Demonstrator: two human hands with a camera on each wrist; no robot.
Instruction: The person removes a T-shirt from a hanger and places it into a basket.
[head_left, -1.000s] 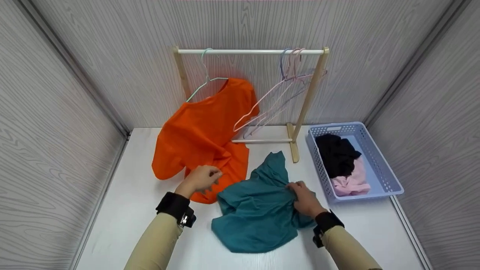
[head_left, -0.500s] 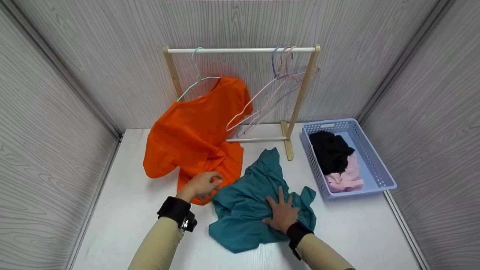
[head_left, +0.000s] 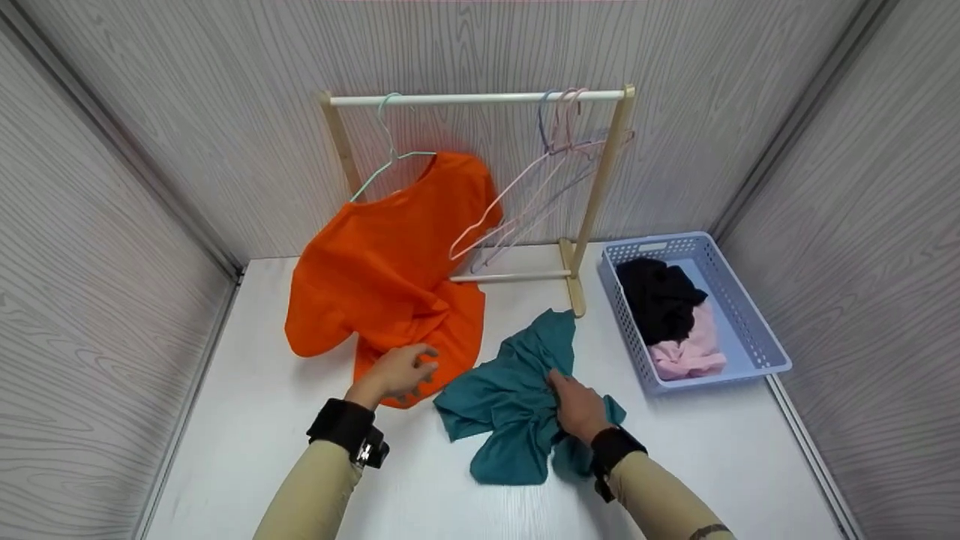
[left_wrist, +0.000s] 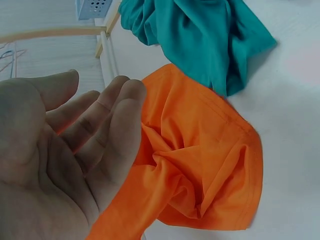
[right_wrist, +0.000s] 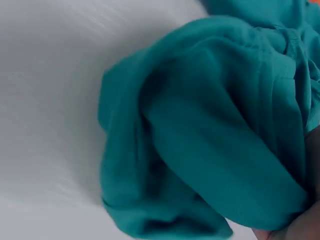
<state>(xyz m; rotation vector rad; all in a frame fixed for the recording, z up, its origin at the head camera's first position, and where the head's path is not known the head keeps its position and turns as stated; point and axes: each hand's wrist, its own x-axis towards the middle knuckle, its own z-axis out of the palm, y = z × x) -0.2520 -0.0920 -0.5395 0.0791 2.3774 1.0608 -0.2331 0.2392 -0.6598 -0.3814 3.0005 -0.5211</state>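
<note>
While right grip (head_left: 579,406) holds teal cloth (head_left: 504,388), left grip (head_left: 397,370) hovers

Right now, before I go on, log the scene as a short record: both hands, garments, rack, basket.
left hand: holding nothing, fingers relaxed, over the orange shirt's lower part
right hand: gripping the teal garment, which is crumpled
orange shirt: on mint-green hanger, lower part on white table
rack: bare pink and blue hangers toward right end
basket: right of rack, holding black garment, pink garment
</note>
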